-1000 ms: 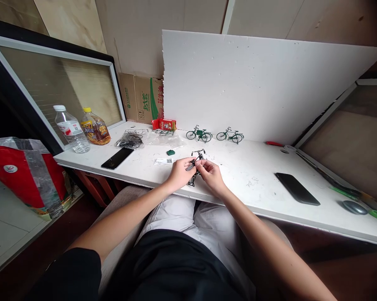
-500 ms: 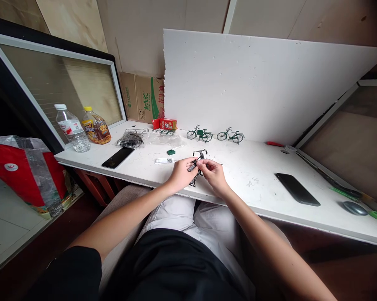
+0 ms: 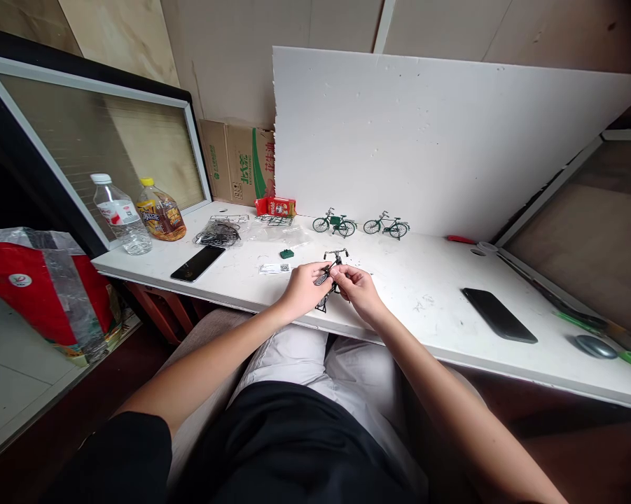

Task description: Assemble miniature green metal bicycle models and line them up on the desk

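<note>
A small black model bicycle [image 3: 321, 302] stands near the table's front edge, its handlebar pointing away from me. My left hand [image 3: 305, 285] is closed around its left side, with thumb and fingers at the middle of the frame. From the other side my right hand [image 3: 358, 288] pinches at the same spot, the fingertips of both hands meeting there. Whatever small part lies between the fingertips is hidden. Beyond the hands lie a small green bag-like piece [image 3: 286, 254] and a white label with a printed code [image 3: 274, 269].
Two green model bicycles [image 3: 335, 225] stand by the white board [image 3: 399, 140]. Leftward are a black phone [image 3: 198, 264], bagged black parts [image 3: 218, 234] and two bottles [image 3: 160, 213]. To the right lie another dark phone [image 3: 498, 315] and a grey mouse [image 3: 594, 347].
Both hands stay at the bicycle, with only a slight shift of the fingers. Nothing else has visibly moved.
</note>
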The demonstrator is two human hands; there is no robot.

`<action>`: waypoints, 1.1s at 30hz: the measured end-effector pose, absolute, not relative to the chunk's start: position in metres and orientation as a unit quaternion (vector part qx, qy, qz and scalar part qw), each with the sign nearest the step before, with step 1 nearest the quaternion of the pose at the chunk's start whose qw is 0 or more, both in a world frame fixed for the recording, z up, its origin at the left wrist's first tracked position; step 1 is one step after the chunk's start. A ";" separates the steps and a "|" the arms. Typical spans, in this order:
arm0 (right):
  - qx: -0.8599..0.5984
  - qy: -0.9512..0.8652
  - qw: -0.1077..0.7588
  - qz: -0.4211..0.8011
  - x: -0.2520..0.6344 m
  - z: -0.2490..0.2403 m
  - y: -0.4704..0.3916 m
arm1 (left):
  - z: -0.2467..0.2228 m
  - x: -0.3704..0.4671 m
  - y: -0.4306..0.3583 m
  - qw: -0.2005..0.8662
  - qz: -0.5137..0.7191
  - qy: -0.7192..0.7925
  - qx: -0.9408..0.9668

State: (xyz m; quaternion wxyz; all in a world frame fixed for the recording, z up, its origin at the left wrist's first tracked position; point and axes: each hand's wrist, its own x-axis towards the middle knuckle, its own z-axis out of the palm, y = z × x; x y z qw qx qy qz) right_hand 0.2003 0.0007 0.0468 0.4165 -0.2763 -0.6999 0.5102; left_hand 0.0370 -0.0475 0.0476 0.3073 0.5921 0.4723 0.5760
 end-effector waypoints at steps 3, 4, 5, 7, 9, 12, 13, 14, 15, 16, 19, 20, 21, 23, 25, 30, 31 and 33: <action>-0.286 -0.698 0.416 0.509 0.201 0.047 0.003 | 0.047 0.037 -0.048 0.306 0.576 0.472 0.593; -0.287 -0.697 0.417 0.508 0.201 0.047 0.003 | 0.048 0.038 -0.048 0.305 0.575 0.474 0.593; -0.287 -0.697 0.417 0.507 0.202 0.047 0.004 | 0.048 0.038 -0.049 0.305 0.575 0.475 0.593; -0.287 -0.699 0.417 0.505 0.202 0.047 0.004 | 0.049 0.038 -0.049 0.307 0.575 0.475 0.591; -0.289 -0.699 0.418 0.504 0.202 0.048 0.003 | 0.049 0.038 -0.049 0.313 0.574 0.477 0.587; -0.289 -0.699 0.419 0.503 0.201 0.049 0.001 | 0.048 0.038 -0.048 0.322 0.574 0.479 0.581; -0.289 -0.699 0.418 0.503 0.201 0.050 0.001 | 0.047 0.037 -0.047 0.324 0.575 0.477 0.581; -0.288 -0.700 0.417 0.504 0.201 0.050 0.000 | 0.047 0.037 -0.046 0.325 0.576 0.472 0.583; -0.287 -0.700 0.415 0.505 0.202 0.050 0.000 | 0.046 0.036 -0.045 0.327 0.576 0.467 0.585; -0.286 -0.701 0.412 0.507 0.202 0.050 0.000 | 0.045 0.036 -0.044 0.329 0.576 0.464 0.587; -0.284 -0.702 0.408 0.511 0.202 0.049 0.001 | 0.043 0.035 -0.043 0.331 0.572 0.467 0.587; -0.284 -0.701 0.408 0.511 0.202 0.049 0.002 | 0.043 0.035 -0.042 0.330 0.571 0.471 0.585; -0.284 -0.701 0.407 0.512 0.202 0.048 0.002 | 0.043 0.035 -0.042 0.328 0.571 0.475 0.583; -0.287 -0.698 0.409 0.513 0.202 0.047 0.003 | 0.044 0.035 -0.043 0.325 0.573 0.477 0.582; -0.291 -0.693 0.413 0.514 0.201 0.045 0.004 | 0.045 0.035 -0.044 0.326 0.574 0.475 0.582; -0.297 -0.689 0.421 0.509 0.199 0.043 0.005 | 0.047 0.036 -0.047 0.322 0.570 0.480 0.585; -0.296 -0.691 0.422 0.507 0.199 0.043 0.005 | 0.047 0.036 -0.047 0.319 0.568 0.482 0.585; -0.296 -0.692 0.423 0.504 0.199 0.043 0.005 | 0.047 0.036 -0.047 0.315 0.566 0.488 0.585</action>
